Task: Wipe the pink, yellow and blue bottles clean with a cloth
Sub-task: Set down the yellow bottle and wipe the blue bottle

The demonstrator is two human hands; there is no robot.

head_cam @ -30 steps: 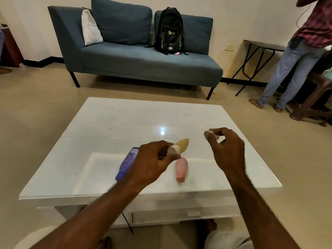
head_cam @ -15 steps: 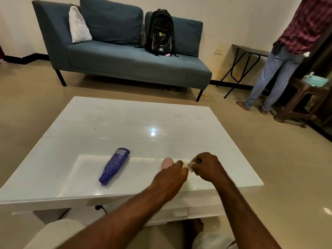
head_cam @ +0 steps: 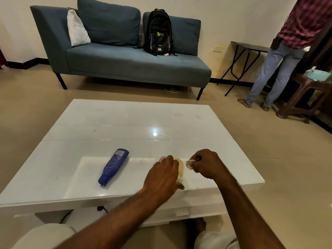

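— Three bottles on the white counter [head_cam: 89,159], all near its front edge. Leftmost?

— Blue bottle [head_cam: 113,167], flat on its side, cap toward the front edge, base angled away to the right. Untouched, well apart from both hands.

— Next along?

— Pink bottle [head_cam: 162,158], mostly hidden behind the left hand [head_cam: 161,178]; only a small rounded end visible past the knuckles. Just beside it, to the right, yellow bottle [head_cam: 180,168], also lying down, lengthwise toward the front edge.

— Left hand itself?

— Palm down over the bottles, fingers [head_cam: 171,163] loosely spread and extended forward, thumb out to the right near the yellow bottle's near end. Resting on or just above the bottles; impossible to say whether gripping anything.

— Further right?

— Right hand [head_cam: 206,165], just beside the yellow bottle, hovering low over the counter. Fingers curled in tight, pinching a small pale cloth [head_cam: 189,163] between thumb and fingertips. Cloth near the yellow bottle, contact not clear.

— Beyond the counter?

— Blue-grey sofa [head_cam: 125,63] against the wall, white cushion [head_cam: 77,31] at its left end, black backpack [head_cam: 158,31] upright on the seat. Right of that, dark folding table [head_cam: 249,46]. Far right, standing person [head_cam: 285,56] in jeans and a checked shirt, back turned, next to a brown stool [head_cam: 305,97].
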